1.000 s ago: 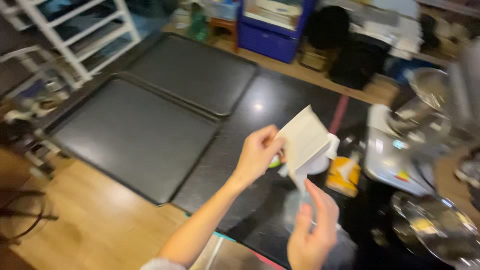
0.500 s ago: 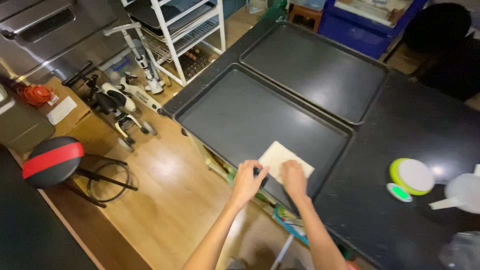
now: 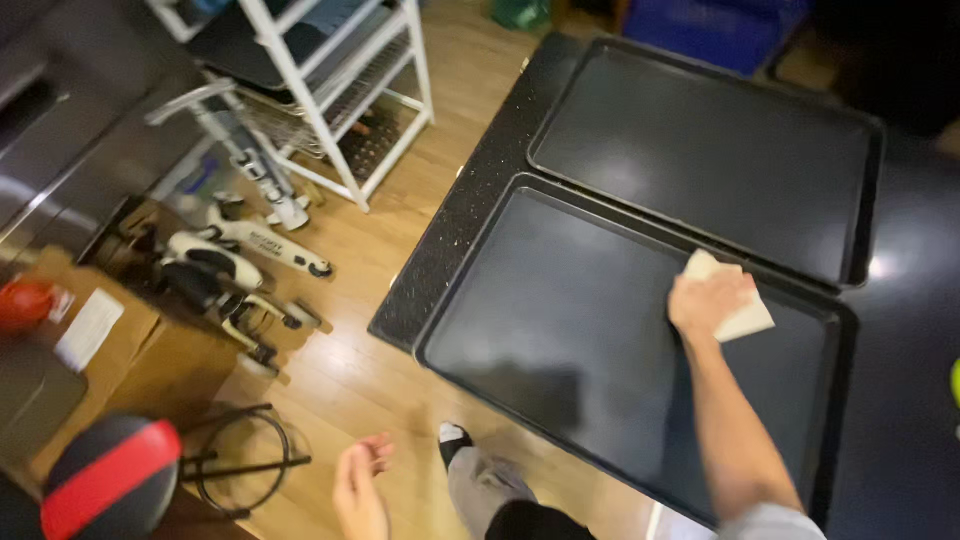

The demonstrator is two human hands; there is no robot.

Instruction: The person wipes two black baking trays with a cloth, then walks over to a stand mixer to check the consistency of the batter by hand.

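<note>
Presently the right hand (image 3: 708, 300) presses flat on a folded cream-white paper towel (image 3: 742, 312), fingers spread over it and pinning it to the floor of the nearer large dark rectangular metal baking tray (image 3: 560, 330), close to that tray's far rim. A second dark tray of the same kind (image 3: 700, 140) lies just beyond, edge to edge with the first, and both rest on a black speckled surface (image 3: 470, 210). The left hand (image 3: 360, 490) hangs loose and open over the wooden floor (image 3: 400, 150), holding nothing and well apart from the trays.

The nearer tray sits right at the edge of the surface, with its near corner at or just past that edge. A hard push toward that side could make it slide or tip, since the free hand is not steadying it. The towel is only held by downward pressure, so a quick stroke could bunch it or let it slip from under the palm, leaving bare fingers on the metal. A white wire rack (image 3: 330, 90) and a small white scooter (image 3: 240, 250) stand on the floor nearby.
</note>
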